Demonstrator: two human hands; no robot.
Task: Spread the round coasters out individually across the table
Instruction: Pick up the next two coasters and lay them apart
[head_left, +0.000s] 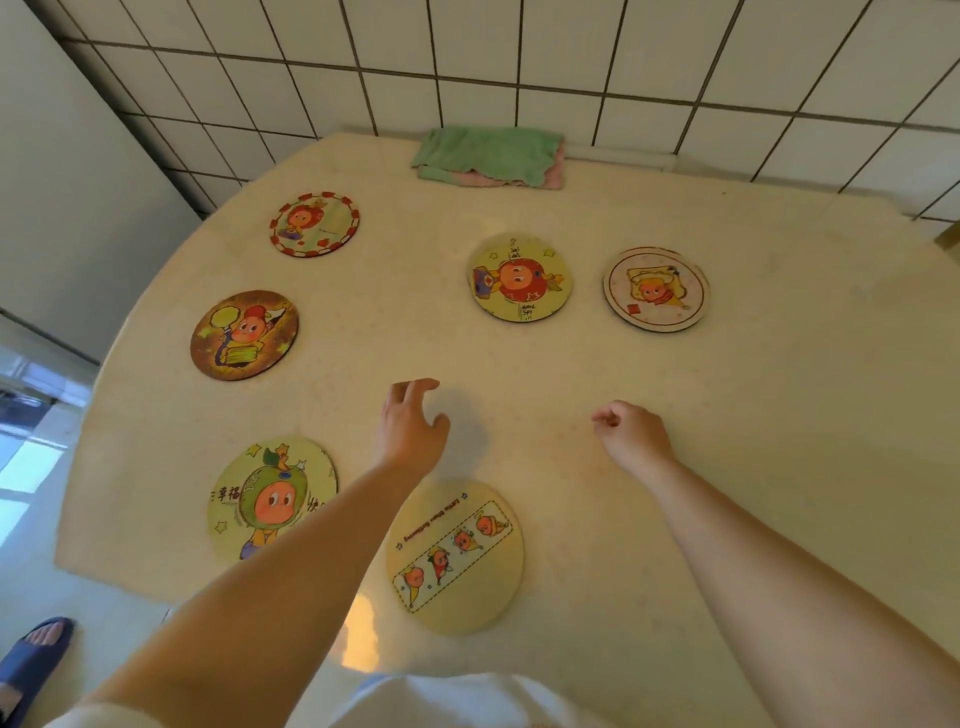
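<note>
6 round coasters lie flat on the table, all apart, none stacked. Far left: red-rimmed coaster (315, 224). Below it, dark brown coaster (244, 335). Near left: green-character coaster (267, 496), partly hidden by forearm. Near centre: pale coaster w/ dashed strip of 4 figures (457, 556). Far centre: yellow coaster w/ red character (519, 277); just right of it, white coaster (656, 289).

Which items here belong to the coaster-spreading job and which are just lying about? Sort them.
Job:
red-rimmed coaster
brown coaster
star coaster
white coaster
green-hood coaster
dashed-strip coaster
table
left hand, empty
right hand, empty

Lying about:
green cloth
pink cloth beneath it
</note>
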